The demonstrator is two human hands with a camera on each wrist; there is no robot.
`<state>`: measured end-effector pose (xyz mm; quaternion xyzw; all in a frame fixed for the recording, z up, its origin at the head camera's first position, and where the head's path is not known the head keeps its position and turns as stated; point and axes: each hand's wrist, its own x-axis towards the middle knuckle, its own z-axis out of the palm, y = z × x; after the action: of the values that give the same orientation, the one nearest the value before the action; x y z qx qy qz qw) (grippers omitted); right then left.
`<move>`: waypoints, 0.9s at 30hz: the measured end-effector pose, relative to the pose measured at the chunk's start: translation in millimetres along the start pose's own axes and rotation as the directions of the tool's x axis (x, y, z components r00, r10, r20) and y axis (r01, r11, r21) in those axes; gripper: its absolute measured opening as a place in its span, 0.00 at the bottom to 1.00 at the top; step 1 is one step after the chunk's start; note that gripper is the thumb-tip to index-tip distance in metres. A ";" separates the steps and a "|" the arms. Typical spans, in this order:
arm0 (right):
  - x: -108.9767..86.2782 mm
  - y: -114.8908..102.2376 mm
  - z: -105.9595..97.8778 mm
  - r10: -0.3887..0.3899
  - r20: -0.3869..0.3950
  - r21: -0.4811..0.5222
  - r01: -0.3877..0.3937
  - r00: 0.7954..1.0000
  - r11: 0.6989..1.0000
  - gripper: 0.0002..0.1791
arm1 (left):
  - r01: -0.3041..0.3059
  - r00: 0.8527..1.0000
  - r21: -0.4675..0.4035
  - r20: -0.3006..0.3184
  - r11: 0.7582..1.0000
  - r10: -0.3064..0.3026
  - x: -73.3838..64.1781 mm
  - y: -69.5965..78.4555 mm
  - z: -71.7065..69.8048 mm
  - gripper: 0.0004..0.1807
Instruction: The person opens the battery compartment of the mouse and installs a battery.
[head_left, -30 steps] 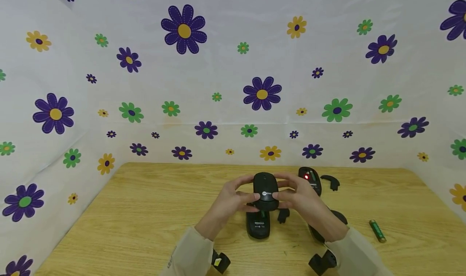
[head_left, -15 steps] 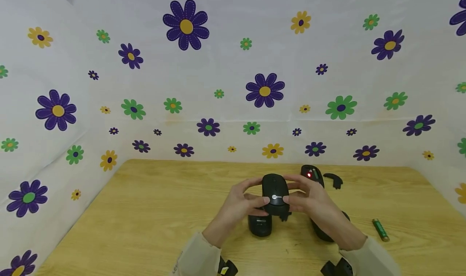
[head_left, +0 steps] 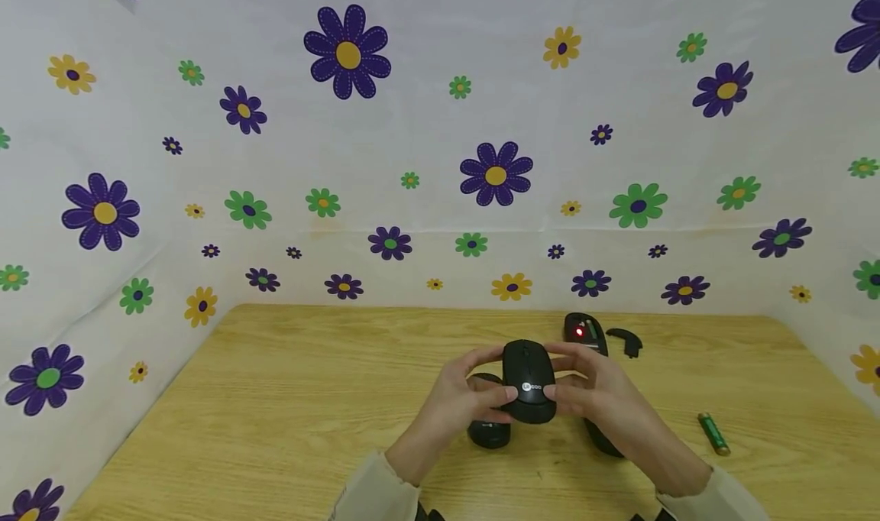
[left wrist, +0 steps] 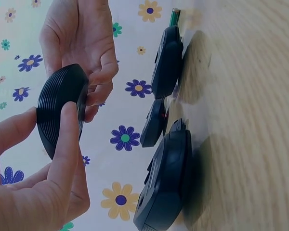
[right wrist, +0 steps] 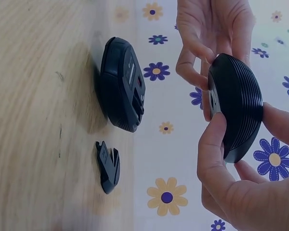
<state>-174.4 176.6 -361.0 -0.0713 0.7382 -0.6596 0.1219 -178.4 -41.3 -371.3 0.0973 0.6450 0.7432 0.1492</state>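
A black computer mouse (head_left: 528, 374) is held above the table between both hands, its top and pale logo showing in the head view. The left hand (head_left: 462, 396) grips its left side with thumb and fingers. On the opposite side the right hand (head_left: 596, 387) holds it the same way. Ridges run along the held mouse (left wrist: 58, 108) in the left wrist view. Below the left hand lies another black mouse (head_left: 490, 435), partly covered by it. A further mouse (head_left: 605, 438) is mostly hidden under the right forearm.
At the back lies an overturned mouse (head_left: 576, 325) with a red light and a battery inside. Beside it is a curved black cover (head_left: 627, 342). A green battery (head_left: 713, 434) lies to the right. Another black cover (right wrist: 108, 167) shows in the right wrist view. Flowered cloth (head_left: 412, 124) hangs behind.
Both hands have carried the mouse a little to the right and nearer the person, with their grip unchanged. More of its scroll wheel end shows now.
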 end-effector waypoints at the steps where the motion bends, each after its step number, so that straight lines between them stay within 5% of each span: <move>1: -1.0 0.4 0.0 0.002 -0.002 0.003 -0.002 1.000 1.000 0.40 | 0.001 1.000 0.001 0.001 1.000 -0.001 -0.8 -0.1 0.7 0.33; 16: -12.9 7.9 -1.7 0.022 -0.006 0.029 -0.022 1.000 0.999 0.40 | 0.010 1.000 -0.019 0.011 1.000 -0.010 -9.2 -6.5 8.0 0.33; 27: -13.5 9.9 -4.3 0.007 0.054 0.042 -0.009 0.999 0.999 0.41 | 0.006 1.000 0.064 -0.020 0.998 -0.005 -16.1 -6.3 6.6 0.33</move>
<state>-162.1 185.5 -369.2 -0.0834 0.7207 -0.6726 0.1458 -160.5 -39.9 -375.7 0.0928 0.6702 0.7227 0.1414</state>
